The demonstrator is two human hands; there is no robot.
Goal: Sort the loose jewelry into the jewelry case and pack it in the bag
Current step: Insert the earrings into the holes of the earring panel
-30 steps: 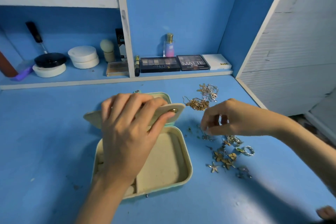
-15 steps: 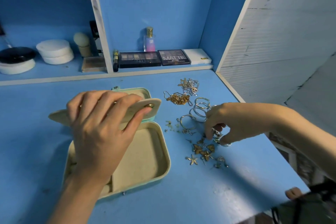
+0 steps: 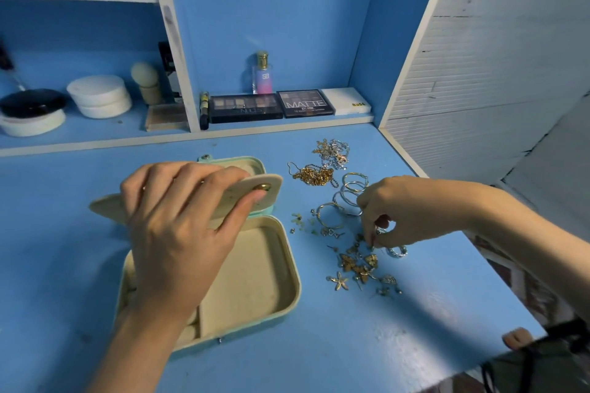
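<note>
Left hand [image 3: 185, 226] grips the cream flap [image 3: 275, 183] of the mint jewelry case [image 3: 293, 277] at lower centre, so hold that high while the right hand [image 3: 412, 210] pinches 1 small piece [image 3: 379, 231] from the loose jewelry [image 3: 357, 265] centre-right, and lift slow because earrings snag.

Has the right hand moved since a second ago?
Yes. Against the gold chain, the right hand has moved nearer the person, uncovering the silver bangles, now pinching a small silver piece.
</note>
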